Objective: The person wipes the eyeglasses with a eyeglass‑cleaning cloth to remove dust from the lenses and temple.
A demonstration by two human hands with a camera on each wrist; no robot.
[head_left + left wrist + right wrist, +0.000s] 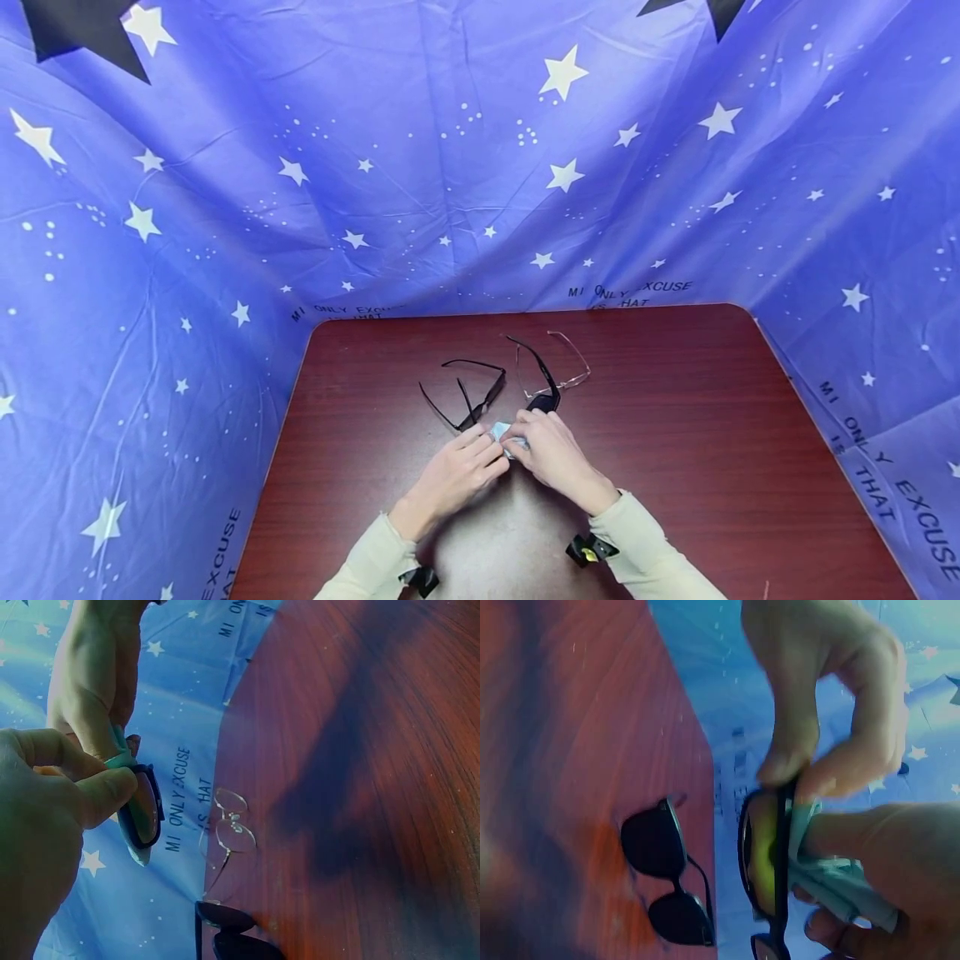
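My left hand (459, 473) pinches one end of the front frame of black-framed sunglasses (782, 855) between thumb and fingertips. My right hand (553, 454) holds a folded light-blue cloth (844, 889) against a lens of the same pair. In the head view, a dark lens and one long temple of these sunglasses (543, 403) show beyond my right hand; the rest is mostly covered by both hands. The lens has a yellowish tint in the right wrist view. A bit of the cloth (500, 431) shows between the two hands.
A second pair of black sunglasses (491, 393) lies on the dark red table (712, 433), just beyond my left hand. Thin wire-framed glasses (576, 381) lie farther back to the right. A blue curtain with stars (450, 167) surrounds the table's back and sides.
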